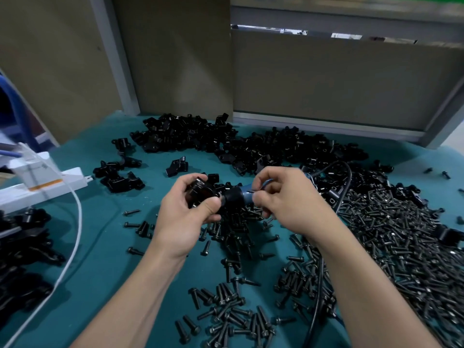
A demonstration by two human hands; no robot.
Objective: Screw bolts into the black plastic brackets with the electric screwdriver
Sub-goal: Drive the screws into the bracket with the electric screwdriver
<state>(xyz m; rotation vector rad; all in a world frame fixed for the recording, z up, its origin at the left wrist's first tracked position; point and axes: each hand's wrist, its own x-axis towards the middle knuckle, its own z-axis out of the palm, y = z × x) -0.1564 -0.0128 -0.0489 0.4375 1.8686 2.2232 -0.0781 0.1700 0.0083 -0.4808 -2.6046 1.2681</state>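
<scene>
Teal cloth bench (100, 259), loose black steel bolts (401, 234) heaped at 3 o'clock: left hand (185, 212) grips one black plastic bracket (200, 190) at centre, right hand (286, 199) wraps the blue-bodied electric screwdriver (242, 195), nose at the bracket; I'd keep the driver square to the hole and feather the trigger.

A matt teal cloth covers the table (100, 247), faintly creased. The brackets (190, 134) are black plastic, smooth, and glossy at the edges. The bolts (401, 234) are dark metal with a dull sheen. The electric screwdriver (241, 195) has a blue and black plastic body, and its black cable (319, 285) looks rubbery. The cardboard panels (175, 59) behind are matt brown.
</scene>
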